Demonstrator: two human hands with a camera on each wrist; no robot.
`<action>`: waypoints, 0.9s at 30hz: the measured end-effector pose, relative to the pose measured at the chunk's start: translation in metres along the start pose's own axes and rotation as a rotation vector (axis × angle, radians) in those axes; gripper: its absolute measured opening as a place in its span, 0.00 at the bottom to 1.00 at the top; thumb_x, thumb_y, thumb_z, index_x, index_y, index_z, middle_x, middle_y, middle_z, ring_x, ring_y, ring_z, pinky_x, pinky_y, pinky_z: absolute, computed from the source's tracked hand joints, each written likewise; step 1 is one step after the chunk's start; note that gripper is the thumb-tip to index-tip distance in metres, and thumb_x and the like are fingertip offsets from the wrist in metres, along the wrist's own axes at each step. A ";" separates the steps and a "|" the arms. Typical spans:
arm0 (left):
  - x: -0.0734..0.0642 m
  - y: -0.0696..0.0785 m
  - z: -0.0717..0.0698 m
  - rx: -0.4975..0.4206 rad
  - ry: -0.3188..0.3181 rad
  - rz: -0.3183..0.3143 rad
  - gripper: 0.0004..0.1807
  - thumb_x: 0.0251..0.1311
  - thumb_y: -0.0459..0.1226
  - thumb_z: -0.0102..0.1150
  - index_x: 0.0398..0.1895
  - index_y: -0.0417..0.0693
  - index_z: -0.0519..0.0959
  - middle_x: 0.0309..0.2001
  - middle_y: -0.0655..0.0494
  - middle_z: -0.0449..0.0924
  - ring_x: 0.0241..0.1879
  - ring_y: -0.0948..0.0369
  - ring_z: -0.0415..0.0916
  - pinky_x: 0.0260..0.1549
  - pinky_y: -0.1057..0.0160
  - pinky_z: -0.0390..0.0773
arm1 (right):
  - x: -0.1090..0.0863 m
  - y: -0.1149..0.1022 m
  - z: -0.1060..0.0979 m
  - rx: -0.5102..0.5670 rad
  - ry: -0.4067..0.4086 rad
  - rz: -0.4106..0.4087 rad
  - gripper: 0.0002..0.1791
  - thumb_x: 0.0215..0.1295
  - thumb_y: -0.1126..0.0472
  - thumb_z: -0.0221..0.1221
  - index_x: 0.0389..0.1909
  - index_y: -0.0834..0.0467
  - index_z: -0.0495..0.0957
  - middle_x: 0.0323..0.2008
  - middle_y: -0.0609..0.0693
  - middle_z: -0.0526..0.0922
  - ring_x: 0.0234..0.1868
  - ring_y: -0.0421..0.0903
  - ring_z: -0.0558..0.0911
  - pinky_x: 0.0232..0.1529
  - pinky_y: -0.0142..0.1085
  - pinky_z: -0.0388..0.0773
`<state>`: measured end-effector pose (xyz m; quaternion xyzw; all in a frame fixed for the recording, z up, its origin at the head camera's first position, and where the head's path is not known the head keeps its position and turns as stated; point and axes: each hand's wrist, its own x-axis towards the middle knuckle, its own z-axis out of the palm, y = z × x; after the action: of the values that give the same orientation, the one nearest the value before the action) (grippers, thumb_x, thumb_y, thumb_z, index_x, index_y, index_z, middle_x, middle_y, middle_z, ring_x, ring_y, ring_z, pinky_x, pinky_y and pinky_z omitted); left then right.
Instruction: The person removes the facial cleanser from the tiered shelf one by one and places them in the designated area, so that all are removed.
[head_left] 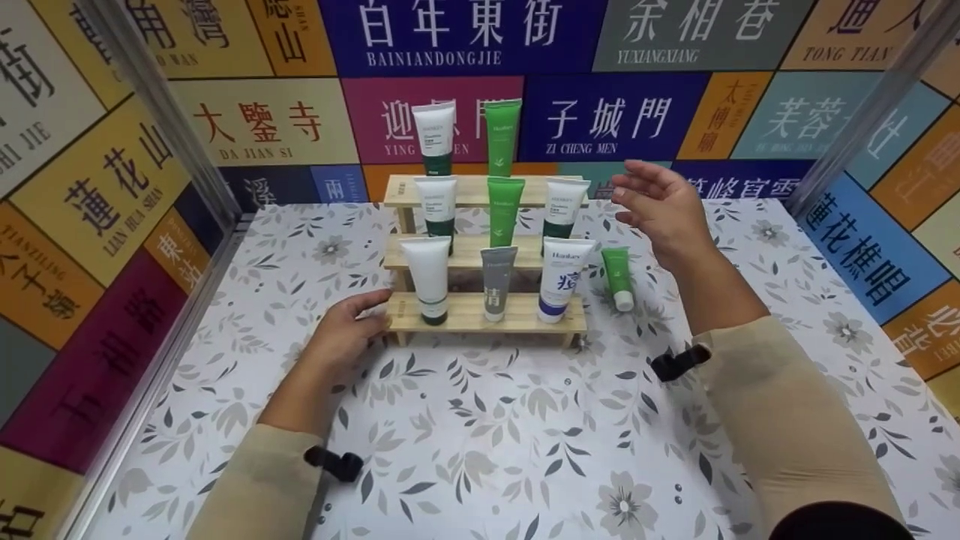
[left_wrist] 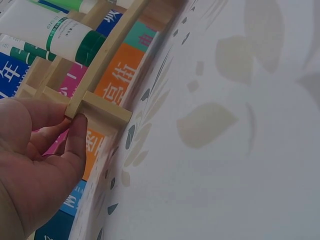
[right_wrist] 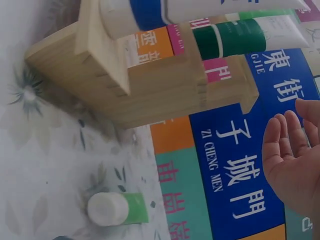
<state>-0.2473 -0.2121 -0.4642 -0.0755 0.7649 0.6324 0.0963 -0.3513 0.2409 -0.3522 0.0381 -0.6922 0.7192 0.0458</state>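
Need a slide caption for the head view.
Left hand pinches the rack of eight standing tubes; right hand raised, empty; a ninth tube, green, lies alongside.

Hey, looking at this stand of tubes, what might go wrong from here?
The left hand pinches the wooden stand at its front corner; a tug might topple the upright tubes. The right hand hovers near the white tube at the middle step's right end and might knock it. The green tube lying beside the stand might roll.

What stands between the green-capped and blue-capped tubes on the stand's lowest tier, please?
The head view shows a gray squeeze tube between the green-capped tube and the blue-capped tube on the wooden stand.
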 end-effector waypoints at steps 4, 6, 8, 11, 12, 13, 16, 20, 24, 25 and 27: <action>-0.001 0.001 0.001 -0.026 -0.017 -0.019 0.27 0.77 0.33 0.55 0.78 0.49 0.72 0.72 0.45 0.78 0.57 0.61 0.84 0.61 0.61 0.80 | 0.000 -0.010 0.007 0.011 0.000 -0.019 0.26 0.68 0.61 0.72 0.66 0.53 0.80 0.55 0.49 0.87 0.53 0.47 0.87 0.46 0.33 0.87; -0.001 0.001 0.001 -0.028 -0.017 -0.026 0.27 0.77 0.34 0.55 0.77 0.50 0.73 0.71 0.45 0.79 0.58 0.60 0.84 0.63 0.59 0.79 | 0.000 -0.014 0.010 0.013 -0.005 -0.031 0.26 0.68 0.61 0.72 0.66 0.53 0.80 0.55 0.49 0.87 0.53 0.48 0.87 0.47 0.33 0.87; -0.001 0.001 0.001 -0.021 -0.019 -0.029 0.27 0.78 0.34 0.55 0.78 0.51 0.73 0.70 0.46 0.79 0.59 0.60 0.84 0.64 0.58 0.78 | 0.001 -0.019 0.013 0.017 -0.017 -0.045 0.26 0.69 0.61 0.72 0.66 0.54 0.79 0.56 0.50 0.86 0.53 0.48 0.87 0.48 0.33 0.88; -0.001 0.000 0.001 -0.018 -0.016 -0.032 0.26 0.78 0.35 0.56 0.77 0.52 0.73 0.69 0.47 0.80 0.59 0.59 0.84 0.63 0.58 0.78 | 0.003 -0.025 0.018 0.036 -0.044 -0.054 0.27 0.69 0.62 0.72 0.67 0.55 0.78 0.56 0.51 0.86 0.53 0.49 0.87 0.49 0.33 0.88; -0.001 0.000 0.001 -0.022 -0.015 -0.035 0.26 0.78 0.35 0.56 0.77 0.53 0.73 0.69 0.47 0.81 0.59 0.59 0.84 0.62 0.59 0.79 | 0.004 -0.028 0.020 0.039 -0.053 -0.056 0.27 0.69 0.62 0.72 0.67 0.55 0.78 0.56 0.52 0.86 0.53 0.48 0.87 0.49 0.34 0.88; -0.001 0.000 0.001 -0.026 -0.017 -0.037 0.26 0.78 0.35 0.56 0.77 0.53 0.73 0.69 0.47 0.80 0.59 0.60 0.84 0.62 0.59 0.79 | 0.005 -0.030 0.022 0.043 -0.062 -0.056 0.27 0.69 0.62 0.72 0.67 0.55 0.78 0.56 0.52 0.86 0.53 0.49 0.87 0.49 0.34 0.88; -0.001 -0.001 0.001 -0.033 -0.017 -0.033 0.27 0.77 0.35 0.57 0.77 0.52 0.73 0.70 0.47 0.80 0.59 0.60 0.84 0.60 0.61 0.80 | 0.008 -0.039 0.030 0.053 -0.079 -0.054 0.27 0.68 0.63 0.72 0.67 0.55 0.79 0.56 0.52 0.86 0.54 0.50 0.87 0.49 0.34 0.88; 0.001 -0.001 0.000 -0.039 -0.013 -0.009 0.27 0.76 0.33 0.57 0.77 0.49 0.73 0.72 0.46 0.77 0.57 0.61 0.84 0.57 0.65 0.80 | 0.013 -0.053 0.042 0.069 -0.097 -0.059 0.27 0.67 0.64 0.73 0.66 0.54 0.80 0.56 0.52 0.86 0.56 0.51 0.86 0.50 0.34 0.88; 0.002 -0.001 0.001 -0.030 -0.004 0.019 0.28 0.75 0.31 0.57 0.77 0.44 0.73 0.74 0.42 0.75 0.52 0.65 0.84 0.51 0.71 0.80 | 0.017 -0.065 0.054 0.116 -0.112 -0.052 0.27 0.65 0.67 0.73 0.65 0.54 0.80 0.54 0.53 0.87 0.54 0.51 0.87 0.50 0.35 0.88; 0.003 -0.001 0.001 -0.027 -0.002 0.026 0.28 0.74 0.30 0.56 0.76 0.43 0.73 0.74 0.41 0.75 0.50 0.65 0.84 0.49 0.72 0.80 | 0.018 -0.068 0.057 0.124 -0.115 -0.048 0.27 0.65 0.67 0.73 0.65 0.54 0.81 0.54 0.53 0.87 0.53 0.51 0.87 0.49 0.35 0.88; 0.003 -0.001 0.002 -0.023 0.005 0.031 0.28 0.74 0.29 0.56 0.76 0.41 0.73 0.74 0.41 0.74 0.49 0.66 0.83 0.48 0.72 0.80 | 0.021 -0.071 0.063 0.136 -0.124 -0.044 0.27 0.65 0.68 0.73 0.64 0.55 0.81 0.53 0.53 0.87 0.52 0.50 0.87 0.49 0.36 0.88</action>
<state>-0.2498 -0.2106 -0.4660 -0.0662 0.7588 0.6425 0.0838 -0.3638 0.1810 -0.2764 0.1007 -0.6422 0.7597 0.0163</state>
